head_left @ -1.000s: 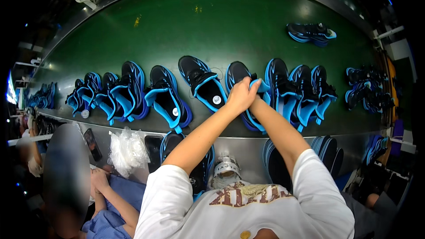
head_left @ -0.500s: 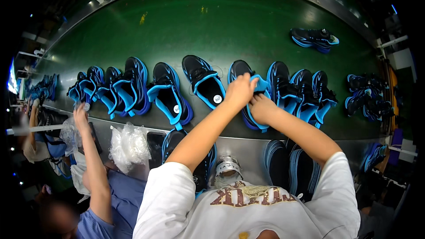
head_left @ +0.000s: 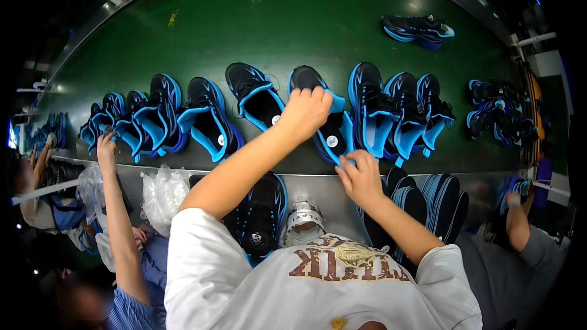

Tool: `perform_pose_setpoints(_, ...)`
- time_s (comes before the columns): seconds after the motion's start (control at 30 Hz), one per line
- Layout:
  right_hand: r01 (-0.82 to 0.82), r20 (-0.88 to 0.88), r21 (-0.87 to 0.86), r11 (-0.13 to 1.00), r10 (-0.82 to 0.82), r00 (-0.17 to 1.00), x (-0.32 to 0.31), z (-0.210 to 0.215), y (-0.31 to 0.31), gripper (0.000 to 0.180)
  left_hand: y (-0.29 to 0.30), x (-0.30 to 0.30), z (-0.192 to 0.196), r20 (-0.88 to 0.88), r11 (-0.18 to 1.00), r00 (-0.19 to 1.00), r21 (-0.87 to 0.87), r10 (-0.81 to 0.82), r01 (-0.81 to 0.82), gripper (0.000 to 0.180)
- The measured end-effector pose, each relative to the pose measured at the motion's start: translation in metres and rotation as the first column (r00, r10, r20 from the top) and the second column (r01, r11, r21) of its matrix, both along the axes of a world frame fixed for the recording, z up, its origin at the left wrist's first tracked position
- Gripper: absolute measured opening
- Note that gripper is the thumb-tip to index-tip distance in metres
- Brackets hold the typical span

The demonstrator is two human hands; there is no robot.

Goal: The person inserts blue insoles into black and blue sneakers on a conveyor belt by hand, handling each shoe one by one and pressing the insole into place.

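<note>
A black sneaker with bright blue lining lies before me on the green surface, its toe pointing away. My left hand is closed over its tongue, fingers curled on the upper. At the near end, my right hand pinches the blue heel edge between thumb and fingers. A round white sticker shows on the insole inside. To its left lies a similar sneaker with a loose thread or lace by it, partly behind my left forearm. Another sneaker stands close on the right.
More sneakers form a row across the green work surface; one sneaker lies farther back. Along the near metal ledge are stacked black insoles, a roll of tape and clear plastic bags. A co-worker's hand reaches in at left.
My right hand has drawn back from the sneaker's opening to its heel, uncovering the insole sticker. My left hand stays at the tongue. The whole view has shifted slightly.
</note>
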State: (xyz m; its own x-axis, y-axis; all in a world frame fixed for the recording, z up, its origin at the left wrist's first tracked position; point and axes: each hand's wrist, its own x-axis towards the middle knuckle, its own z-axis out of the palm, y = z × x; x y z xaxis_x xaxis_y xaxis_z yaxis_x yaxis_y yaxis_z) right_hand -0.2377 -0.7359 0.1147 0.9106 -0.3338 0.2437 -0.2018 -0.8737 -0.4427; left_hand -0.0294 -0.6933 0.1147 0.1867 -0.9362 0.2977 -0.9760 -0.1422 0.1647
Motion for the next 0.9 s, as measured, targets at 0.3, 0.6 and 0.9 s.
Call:
perform_pose_setpoints(0.3,0.021,0.061,0.032,0.999,-0.023,0.998,0.002,0.004,0.015,0.027,0.001,-0.009,-0.006,0.38,0.992,0.923,0.07,0.07,-0.104,0.013)
perform_pose_setpoints(0.6,0.329,0.001,-0.157,0.931,-0.332,0.943,-0.055,0.027,-0.067,0.042,-0.018,0.013,0.002,-0.108,0.952,0.994,0.301,-0.023,0.055,0.021)
perform_pose_setpoints(0.9,0.209,-0.252,-0.385,0.899,-0.32,0.913,-0.092,0.012,-0.177,0.033,0.011,0.015,0.042,-0.978,0.922,-0.197,0.133,0.063,-0.363,0.02)
